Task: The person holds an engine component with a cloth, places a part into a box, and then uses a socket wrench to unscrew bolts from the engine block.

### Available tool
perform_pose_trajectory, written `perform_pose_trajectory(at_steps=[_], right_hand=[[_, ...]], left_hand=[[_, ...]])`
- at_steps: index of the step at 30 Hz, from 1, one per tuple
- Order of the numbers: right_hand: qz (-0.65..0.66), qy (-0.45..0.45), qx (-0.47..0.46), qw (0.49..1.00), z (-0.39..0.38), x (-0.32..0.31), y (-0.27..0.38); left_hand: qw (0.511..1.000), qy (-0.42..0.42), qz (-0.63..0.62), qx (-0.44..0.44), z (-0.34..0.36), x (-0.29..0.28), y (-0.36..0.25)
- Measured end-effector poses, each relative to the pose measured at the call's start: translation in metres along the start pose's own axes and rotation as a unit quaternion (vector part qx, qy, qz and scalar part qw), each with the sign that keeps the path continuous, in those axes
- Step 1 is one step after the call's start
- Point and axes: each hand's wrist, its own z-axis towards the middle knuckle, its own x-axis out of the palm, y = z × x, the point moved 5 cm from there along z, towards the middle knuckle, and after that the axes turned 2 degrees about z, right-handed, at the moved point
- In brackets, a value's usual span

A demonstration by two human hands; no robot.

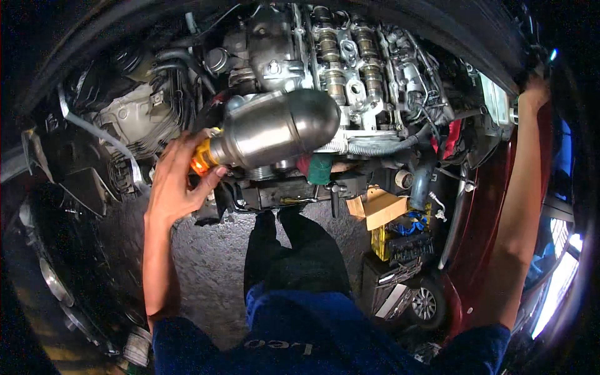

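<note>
in the head view, the person's left grip (pixel 177 181) pinches the orange neck (pixel 202 156) of a metal canister (pixel 281 128), with fingers over the top and the thumb along the near side. the canister lies across the view in front of the engine (pixel 328 47), hiding part of it, with its rounded end pointing right; whether it touches anything underneath cannot be told.

the body looks stiff and hard, unlikely to dent from a squeeze. the curved metal is smooth and shiny, so it would probably slip in a bare or oily palm. its weight is unclear, but, held by one end, it likely feels heavy toward the rounded end. the narrow neck seems the surest place to take hold, with a palm under the wide body for balance.

the right grip (pixel 534 94) is up by the red car panel (pixel 478 250), well apart from the canister; whether its fingers are spread or pressed together cannot be told.
</note>
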Motion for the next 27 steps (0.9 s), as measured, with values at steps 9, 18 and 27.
perform_pose_trajectory(at_steps=[9,18,27], right_hand=[[-0.117,0.052,-0.089,0.988,0.022,-0.005,-0.034],[-0.087,0.039,-0.238,0.966,0.004,-0.002,0.026],[-0.104,0.058,-0.229,0.966,0.009,-0.001,0.023]], left_hand=[[0.992,-0.064,-0.081,-0.071,0.016,0.008,-0.007],[0.98,-0.085,-0.149,-0.1,0.001,0.024,-0.002],[0.985,-0.104,-0.106,-0.083,0.013,0.029,-0.005]])
